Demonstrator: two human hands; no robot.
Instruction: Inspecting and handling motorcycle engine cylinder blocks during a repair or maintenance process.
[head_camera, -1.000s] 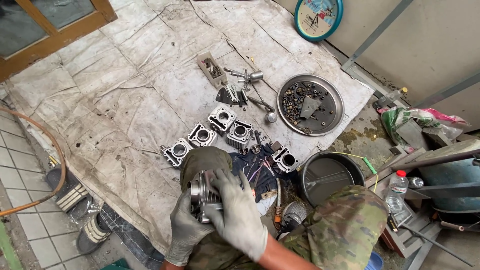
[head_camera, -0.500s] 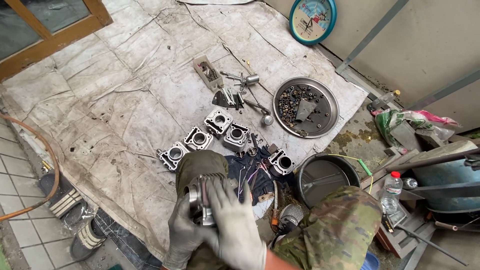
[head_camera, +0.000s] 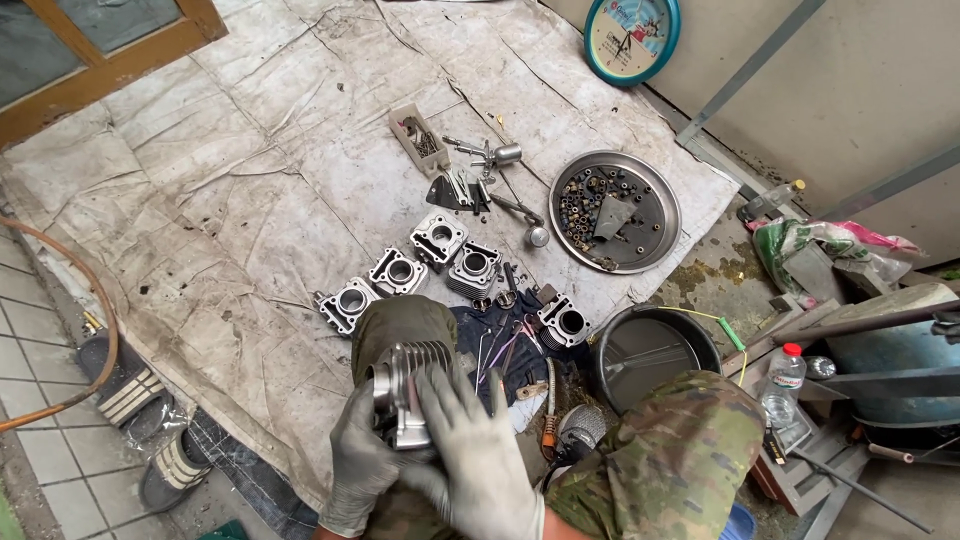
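On the dirty cloth (head_camera: 250, 180) lie five metal cylinders (head_camera: 400, 272). Both gloved hands, left hand (head_camera: 365, 465) and right hand (head_camera: 470, 450), grip a sixth cylinder (head_camera: 405, 385), now more covered than before.

One head camera, looking steeply down from above.

The view faces down and forward over the person's gloved hands (head_camera: 430, 450) at the near edge, close to the lens. A grey tarp (head_camera: 250, 200) fills the middle and far left; the round tray (head_camera: 665, 215) and wall clock (head_camera: 632, 35) sit far right. There is no second view to share the scene.
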